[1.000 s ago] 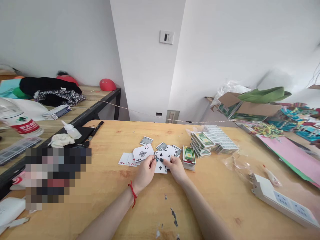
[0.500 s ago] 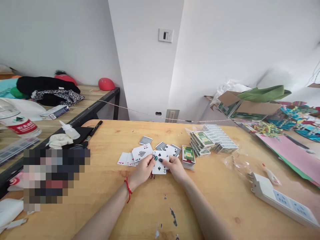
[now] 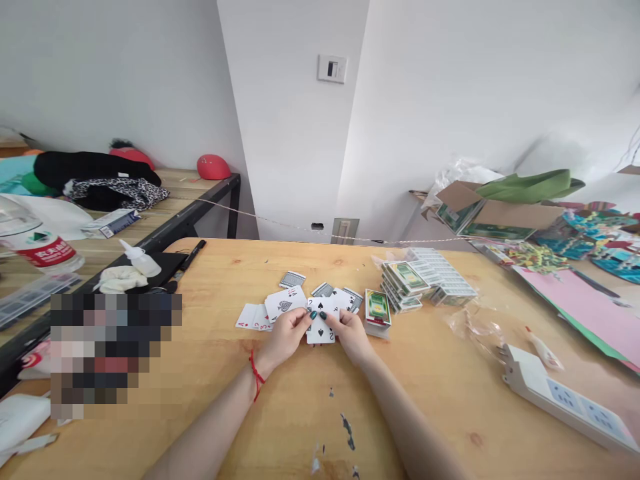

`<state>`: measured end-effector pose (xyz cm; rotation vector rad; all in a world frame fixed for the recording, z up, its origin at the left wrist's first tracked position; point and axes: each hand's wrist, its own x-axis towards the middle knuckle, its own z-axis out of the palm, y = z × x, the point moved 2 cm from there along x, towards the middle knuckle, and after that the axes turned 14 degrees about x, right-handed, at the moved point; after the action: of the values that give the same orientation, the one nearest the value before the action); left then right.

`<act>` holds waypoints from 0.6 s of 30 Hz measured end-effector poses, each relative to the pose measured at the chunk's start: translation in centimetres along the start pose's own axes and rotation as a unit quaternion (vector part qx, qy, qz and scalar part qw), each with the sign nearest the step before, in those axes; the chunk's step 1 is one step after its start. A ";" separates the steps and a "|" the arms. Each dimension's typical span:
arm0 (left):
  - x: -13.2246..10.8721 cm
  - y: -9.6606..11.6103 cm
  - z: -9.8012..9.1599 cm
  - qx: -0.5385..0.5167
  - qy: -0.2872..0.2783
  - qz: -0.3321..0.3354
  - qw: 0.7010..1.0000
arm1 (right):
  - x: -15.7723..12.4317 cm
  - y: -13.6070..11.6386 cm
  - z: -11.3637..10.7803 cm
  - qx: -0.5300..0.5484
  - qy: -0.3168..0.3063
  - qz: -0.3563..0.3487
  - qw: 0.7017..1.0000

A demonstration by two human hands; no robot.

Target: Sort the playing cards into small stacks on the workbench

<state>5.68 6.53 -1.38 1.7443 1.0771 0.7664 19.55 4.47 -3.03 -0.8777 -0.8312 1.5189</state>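
Between both hands is a small stack of playing cards point(image 3: 321, 333) with a two of spades on top. My left hand point(image 3: 290, 333) pinches its left side, thumb on the face. My right hand point(image 3: 351, 335) grips the right side, its thumb also pressed on the face. Fingers beneath the cards are mostly hidden. Left of the stack, face-up cards point(image 3: 247, 316) lie fanned on the table, among them a red ace and a red three. An ace of spades point(image 3: 285, 306) lies over other cards nearby. Behind my right hand are more cards point(image 3: 349, 297), partly covered.
A card box point(image 3: 377, 307) stands right of my hands, with stacked card boxes point(image 3: 404, 279) behind it. A power strip point(image 3: 565, 397) and a small tube point(image 3: 543, 349) lie at the right. A squeeze bottle point(image 3: 141, 259) stands at the left. A cord point(image 3: 280, 221) stretches across the back.
The two of spades has risen slightly and sits straighter between my hands. Both thumbs have shifted slightly upward. The loose cards on the table look unchanged.
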 end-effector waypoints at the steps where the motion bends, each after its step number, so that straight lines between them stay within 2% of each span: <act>1: 0.0 0.1 0.1 -0.009 -0.002 -0.007 1.000 | 0.0 0.1 0.1 0.002 0.005 -0.007 1.000; 4: -0.2 0.1 0.5 -0.025 0.002 -0.027 0.999 | 0.0 0.5 0.5 0.012 0.045 -0.036 0.998; 8: -0.3 -0.2 0.6 0.008 0.019 -0.047 0.999 | 0.0 0.9 0.8 0.014 0.083 -0.050 0.995; 14: -0.5 -0.4 0.8 0.076 -0.003 -0.055 0.996 | 0.1 1.0 0.5 0.052 0.094 -0.039 0.993; 18: -0.9 -0.4 0.9 0.078 0.012 -0.040 0.996 | 0.0 1.2 0.4 0.073 0.087 -0.016 0.993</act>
<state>5.95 5.46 -2.11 1.8134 1.2442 0.6711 18.66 4.30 -3.92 -0.8710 -0.5978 1.4339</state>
